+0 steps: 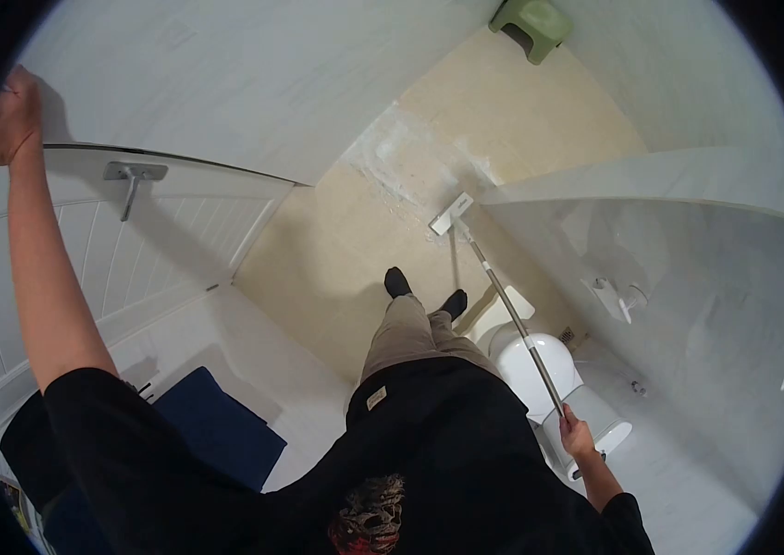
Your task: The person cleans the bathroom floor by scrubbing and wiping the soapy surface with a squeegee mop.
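Note:
My right hand (pixel 578 435) is wrapped round the metal pole of a flat mop (pixel 507 301). The pole slants up and away from me to a white mop head (pixel 452 214), which rests on the beige floor (pixel 308 245) near the end of the low partition. My left hand (pixel 12 118) is raised high at the far left against the grey wall, above the white panelled door (pixel 184 217). Its fingers are curled, and what they hold, if anything, is hidden. Whitish wet-looking streaks (pixel 396 153) mark the floor just beyond the mop head.
A white toilet (pixel 532 365) stands close on my right, beside the pole. The partition (pixel 651 174) juts in from the right. On the door is a metal handle (pixel 133 176). A green stool (pixel 534 28) sits in the far corner. Dark blue cloth (pixel 218 430) is at lower left.

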### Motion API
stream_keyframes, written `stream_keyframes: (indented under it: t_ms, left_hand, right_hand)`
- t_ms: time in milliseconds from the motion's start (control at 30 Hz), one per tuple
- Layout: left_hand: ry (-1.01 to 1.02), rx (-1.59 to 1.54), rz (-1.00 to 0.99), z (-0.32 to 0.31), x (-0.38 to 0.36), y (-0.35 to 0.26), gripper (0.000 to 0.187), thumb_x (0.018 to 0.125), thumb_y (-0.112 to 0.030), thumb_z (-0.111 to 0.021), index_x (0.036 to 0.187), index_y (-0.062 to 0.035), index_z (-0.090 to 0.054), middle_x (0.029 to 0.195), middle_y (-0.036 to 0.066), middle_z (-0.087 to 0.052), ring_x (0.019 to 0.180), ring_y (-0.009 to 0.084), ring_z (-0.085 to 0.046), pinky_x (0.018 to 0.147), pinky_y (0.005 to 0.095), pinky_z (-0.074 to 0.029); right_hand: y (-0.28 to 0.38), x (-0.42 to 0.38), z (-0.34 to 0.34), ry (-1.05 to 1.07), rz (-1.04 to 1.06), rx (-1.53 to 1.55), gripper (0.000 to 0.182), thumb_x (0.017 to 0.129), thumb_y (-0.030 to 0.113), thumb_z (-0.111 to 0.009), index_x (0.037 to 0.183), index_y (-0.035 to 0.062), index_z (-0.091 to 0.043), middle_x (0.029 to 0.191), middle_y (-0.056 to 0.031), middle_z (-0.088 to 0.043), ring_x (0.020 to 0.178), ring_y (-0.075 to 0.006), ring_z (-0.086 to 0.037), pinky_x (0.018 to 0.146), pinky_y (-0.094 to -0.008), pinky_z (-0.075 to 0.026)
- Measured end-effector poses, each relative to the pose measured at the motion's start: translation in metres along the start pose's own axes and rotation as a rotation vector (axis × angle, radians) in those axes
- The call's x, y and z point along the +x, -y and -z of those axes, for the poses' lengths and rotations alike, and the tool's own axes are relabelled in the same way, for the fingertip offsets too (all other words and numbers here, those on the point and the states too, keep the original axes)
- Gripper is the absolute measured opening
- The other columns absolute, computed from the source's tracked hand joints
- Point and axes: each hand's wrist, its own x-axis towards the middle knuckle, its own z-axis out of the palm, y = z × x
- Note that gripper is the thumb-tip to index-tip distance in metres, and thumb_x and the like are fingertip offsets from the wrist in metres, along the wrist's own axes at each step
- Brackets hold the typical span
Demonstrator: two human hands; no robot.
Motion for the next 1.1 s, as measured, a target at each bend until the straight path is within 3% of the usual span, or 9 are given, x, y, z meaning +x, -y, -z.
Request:
stream_keyframes:
  t_ms: [67, 233, 433, 600, 700, 867, 967, 1033, 1100]
  left_hand:
    - [0.018, -0.024, -0.007, 0.016, 0.000, -0.004, 0.057, 0.086, -0.057, -0.048, 0.104, -0.0095, -0.076, 0.100, 0.018, -0.073, 0.085, 0.0341, -0.070, 0.069, 0.0443, -0.051]
    - [-0.151, -0.322, 0.041, 0.085, -0.010, -0.047, 0.063, 0.103, -0.034, -0.027, 0.152, 0.0056, -0.024, 0.162, 0.026, -0.015, 0.145, 0.0559, -0.012, 0.114, 0.0688, -0.011]
    - [-0.164, -0.292, 0.033, 0.092, 0.004, -0.051, 0.062, 0.102, -0.031, -0.027, 0.151, 0.0081, -0.025, 0.161, 0.028, -0.016, 0.145, 0.0568, -0.013, 0.115, 0.0670, -0.012]
    - [-0.069, -0.288, 0.060, 0.108, -0.004, -0.051, 0.064, 0.102, -0.032, -0.028, 0.151, 0.0089, -0.024, 0.161, 0.028, -0.015, 0.145, 0.0561, -0.012, 0.116, 0.0664, -0.011]
    - [-0.018, -0.336, 0.088, 0.115, -0.004, -0.055, 0.066, 0.101, -0.035, -0.027, 0.152, 0.0084, -0.024, 0.162, 0.028, -0.013, 0.146, 0.0538, -0.010, 0.117, 0.0657, -0.009]
    - [-0.048, -0.123, 0.089, 0.104, -0.002, -0.049, 0.069, 0.096, -0.042, -0.038, 0.146, 0.0049, -0.034, 0.154, 0.026, -0.026, 0.142, 0.0466, -0.022, 0.115, 0.0597, -0.017]
    - [-0.076, 0.101, 0.071, 0.095, 0.000, -0.048, 0.071, 0.090, -0.048, -0.049, 0.140, 0.0015, -0.045, 0.146, 0.025, -0.041, 0.137, 0.0408, -0.035, 0.113, 0.0542, -0.027]
    - [-0.109, 0.261, 0.061, 0.092, 0.001, -0.047, 0.072, 0.086, -0.053, -0.057, 0.136, -0.0007, -0.053, 0.141, 0.025, -0.050, 0.134, 0.0370, -0.044, 0.111, 0.0505, -0.034]
    - [-0.137, -0.670, 0.314, 0.119, -0.044, -0.108, 0.077, 0.086, -0.045, -0.064, 0.142, 0.0033, -0.043, 0.147, 0.026, -0.043, 0.140, 0.0402, -0.037, 0.117, 0.0532, -0.026]
  right_hand:
    - [0.003, 0.010, 0.003, 0.045, -0.029, 0.006, 0.043, 0.098, 0.016, -0.054, 0.140, 0.0044, -0.052, 0.079, -0.0308, -0.064, 0.072, -0.0437, -0.067, 0.064, -0.0437, -0.052]
    - [0.026, 0.055, -0.016, 0.057, 0.014, 0.021, 0.046, 0.099, 0.020, -0.053, 0.142, 0.0042, -0.048, 0.083, -0.0322, -0.064, 0.079, -0.0457, -0.068, 0.069, -0.0459, -0.052]
    - [0.047, 0.073, -0.009, -0.036, 0.090, -0.021, 0.051, 0.099, 0.024, -0.051, 0.146, 0.0076, -0.044, 0.079, -0.0313, -0.065, 0.075, -0.0479, -0.065, 0.068, -0.0541, -0.051]
    - [-0.034, 0.007, -0.018, 0.062, 0.009, -0.029, 0.050, 0.100, 0.024, -0.051, 0.147, 0.0074, -0.042, 0.092, -0.0331, -0.066, 0.087, -0.0479, -0.066, 0.073, -0.0513, -0.052]
    - [0.036, 0.040, 0.009, 0.221, -0.177, -0.084, 0.051, 0.100, 0.022, -0.050, 0.147, 0.0065, -0.041, 0.094, -0.0329, -0.066, 0.087, -0.0481, -0.066, 0.075, -0.0511, -0.053]
    - [0.097, 0.078, 0.039, 0.100, 0.084, -0.177, 0.052, 0.099, 0.019, -0.052, 0.148, 0.0074, -0.040, 0.086, -0.0253, -0.069, 0.073, -0.0440, -0.068, 0.069, -0.0475, -0.055]
    - [0.168, 0.076, 0.086, 0.301, 0.007, 0.214, 0.051, 0.097, 0.018, -0.051, 0.147, 0.0103, -0.044, 0.098, -0.0270, -0.069, 0.093, -0.0402, -0.069, 0.082, -0.0434, -0.053]
    - [0.203, 0.079, 0.110, 0.485, 0.309, 0.587, 0.050, 0.094, 0.013, -0.051, 0.144, 0.0104, -0.048, 0.106, -0.0140, -0.069, 0.098, -0.0287, -0.067, 0.086, -0.0370, -0.052]
    - [0.221, 0.094, 0.125, 0.555, 0.352, 0.704, 0.048, 0.093, 0.011, -0.052, 0.142, 0.0105, -0.050, 0.110, -0.0106, -0.067, 0.103, -0.0256, -0.064, 0.090, -0.0351, -0.050]
